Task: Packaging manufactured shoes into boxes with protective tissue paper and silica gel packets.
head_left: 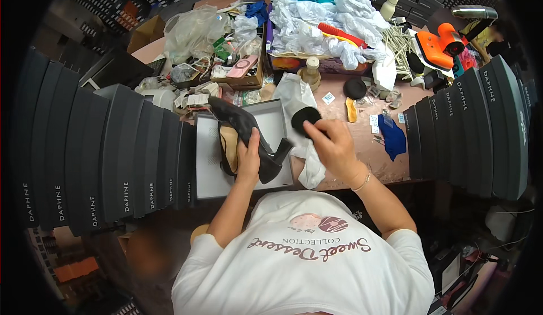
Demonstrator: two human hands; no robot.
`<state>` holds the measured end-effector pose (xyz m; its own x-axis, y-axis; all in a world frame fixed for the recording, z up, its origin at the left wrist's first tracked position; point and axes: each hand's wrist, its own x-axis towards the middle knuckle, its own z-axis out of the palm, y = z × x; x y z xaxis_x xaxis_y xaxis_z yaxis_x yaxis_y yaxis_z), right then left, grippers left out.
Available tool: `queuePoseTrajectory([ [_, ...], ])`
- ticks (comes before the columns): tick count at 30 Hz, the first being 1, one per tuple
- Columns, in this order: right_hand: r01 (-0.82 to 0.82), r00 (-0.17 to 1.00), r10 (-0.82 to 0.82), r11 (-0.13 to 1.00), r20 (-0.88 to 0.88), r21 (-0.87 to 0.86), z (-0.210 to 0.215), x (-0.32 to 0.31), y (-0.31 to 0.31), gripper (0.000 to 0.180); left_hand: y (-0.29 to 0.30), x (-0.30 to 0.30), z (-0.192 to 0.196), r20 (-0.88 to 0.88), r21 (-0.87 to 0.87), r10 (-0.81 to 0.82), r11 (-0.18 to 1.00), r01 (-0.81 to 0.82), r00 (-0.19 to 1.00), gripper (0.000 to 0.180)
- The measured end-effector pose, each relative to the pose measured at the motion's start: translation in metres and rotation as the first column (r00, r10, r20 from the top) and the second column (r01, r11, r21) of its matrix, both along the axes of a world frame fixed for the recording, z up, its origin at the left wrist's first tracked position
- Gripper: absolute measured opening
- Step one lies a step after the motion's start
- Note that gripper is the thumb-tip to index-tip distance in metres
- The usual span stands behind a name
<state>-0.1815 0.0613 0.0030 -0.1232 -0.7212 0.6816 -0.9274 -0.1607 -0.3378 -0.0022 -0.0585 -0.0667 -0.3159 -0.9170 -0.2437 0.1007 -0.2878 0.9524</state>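
Note:
My left hand [249,159] grips a black high-heeled shoe [243,123], with its tan insole partly in sight and its heel pointing right. Whether a second shoe lies against it, I cannot tell. Beneath the shoe is an open shoebox [208,182] with a white inside. Just right of the heel, my right hand [339,148] pinches a round black pad [305,121], apart from the shoe. White tissue paper [312,168] hangs over the box's right side below that pad, and more white paper [295,88] lies above it.
Stacked dark shoeboxes wall in the left [119,151] and right [469,128]. Behind the work spot stand a cluttered carton [257,80] and a heap of crumpled white paper [328,18]. A small bottle [310,74], another black pad [355,88] and a blue cloth [392,138] lie about the table.

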Motion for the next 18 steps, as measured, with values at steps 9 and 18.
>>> queuePoseTrajectory([
  [9, -0.231, 0.972, 0.196, 0.886, 0.126, 0.401, 0.003, -0.017, -0.004, 0.028, -0.006, 0.007, 0.06, 0.545, -0.5, -0.342, 0.6, 0.624, 0.765, 0.048],
  [18, -0.741, 0.671, 0.481, 0.408, 0.564, 0.533, -0.038, 0.029, 0.038, 0.028, -0.03, 0.001, 0.049, 0.708, -0.653, -0.113, 0.271, 0.707, 0.697, 0.045],
])
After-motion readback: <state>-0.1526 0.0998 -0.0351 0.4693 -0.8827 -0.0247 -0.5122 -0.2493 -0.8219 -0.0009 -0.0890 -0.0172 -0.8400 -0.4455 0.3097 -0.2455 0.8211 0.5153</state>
